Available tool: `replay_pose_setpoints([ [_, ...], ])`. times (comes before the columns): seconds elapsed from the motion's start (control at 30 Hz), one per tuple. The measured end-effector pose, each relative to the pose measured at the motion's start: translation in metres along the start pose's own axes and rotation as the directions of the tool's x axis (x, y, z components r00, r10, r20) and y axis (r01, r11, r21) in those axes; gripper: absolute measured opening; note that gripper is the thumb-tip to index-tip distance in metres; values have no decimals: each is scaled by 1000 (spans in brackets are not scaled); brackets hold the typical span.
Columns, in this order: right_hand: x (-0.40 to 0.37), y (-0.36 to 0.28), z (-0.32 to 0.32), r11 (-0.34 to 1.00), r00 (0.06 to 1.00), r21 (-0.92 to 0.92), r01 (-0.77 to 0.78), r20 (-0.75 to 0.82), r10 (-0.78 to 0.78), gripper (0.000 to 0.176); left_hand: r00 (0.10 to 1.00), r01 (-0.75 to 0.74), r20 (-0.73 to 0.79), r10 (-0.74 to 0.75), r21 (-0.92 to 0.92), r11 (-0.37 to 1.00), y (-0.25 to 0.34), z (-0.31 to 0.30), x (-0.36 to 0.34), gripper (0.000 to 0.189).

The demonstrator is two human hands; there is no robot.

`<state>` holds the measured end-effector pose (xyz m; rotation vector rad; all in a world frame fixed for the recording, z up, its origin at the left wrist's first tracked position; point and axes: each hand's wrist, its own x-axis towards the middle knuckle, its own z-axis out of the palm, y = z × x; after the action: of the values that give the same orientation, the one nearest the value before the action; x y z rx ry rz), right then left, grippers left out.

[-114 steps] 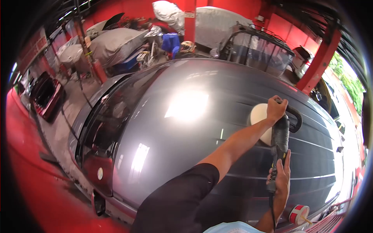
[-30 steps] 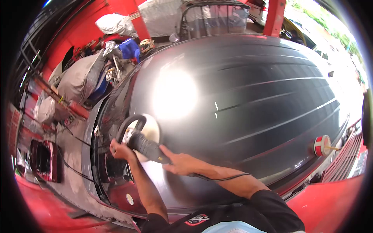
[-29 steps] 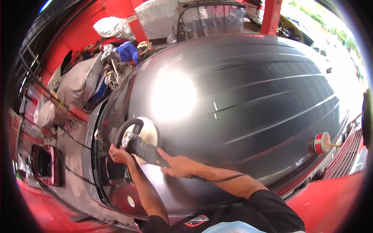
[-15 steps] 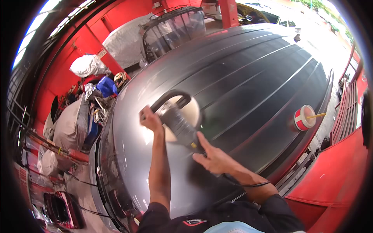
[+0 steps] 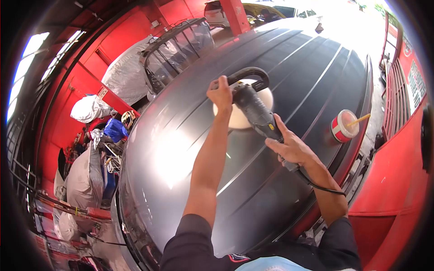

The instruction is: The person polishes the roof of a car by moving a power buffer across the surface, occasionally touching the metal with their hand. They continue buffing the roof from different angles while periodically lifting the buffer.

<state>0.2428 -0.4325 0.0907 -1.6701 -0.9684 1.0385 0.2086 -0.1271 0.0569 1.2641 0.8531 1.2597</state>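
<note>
Red-and-white cup with yellow straw, at right. Glazed, black-framed small vehicle, upper centre. Grey cover beside it. White sack, helmet and blue cloth, at left. Red pillar, top.

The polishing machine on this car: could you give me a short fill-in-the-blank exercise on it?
The left hand grips the polisher's black loop ____.
The right hand holds its body near the trailing black ____.
Its pale round pad rests on the car's grey ____.
The red-and-white cup has a ____ straw.
Missing words: handle; cord; roof; yellow.
</note>
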Motion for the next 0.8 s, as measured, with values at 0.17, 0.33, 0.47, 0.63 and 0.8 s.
replay_pose_setpoints([
  [0.17,-8,35,63,965,959,-84,250,159,-234,96,810,-514,-93,579,362,777,8,-125,-37,17],
  [0.33,-44,-1,105,963,799,-225,147,601,18,97,737,-302,-601,311,118,946,57,-249,-158,20],
  [0.47,-47,1,137,916,655,-254,310,755,-12,94,540,-346,-752,379,212,914,75,-309,-233,22],
  [0.63,-61,-17,140,892,586,-298,340,809,47,88,431,-220,-872,231,147,964,76,-323,-278,20],
  [0.8,-69,-72,76,875,661,-466,130,699,274,84,667,-250,-703,248,103,963,93,-260,-256,14],
])
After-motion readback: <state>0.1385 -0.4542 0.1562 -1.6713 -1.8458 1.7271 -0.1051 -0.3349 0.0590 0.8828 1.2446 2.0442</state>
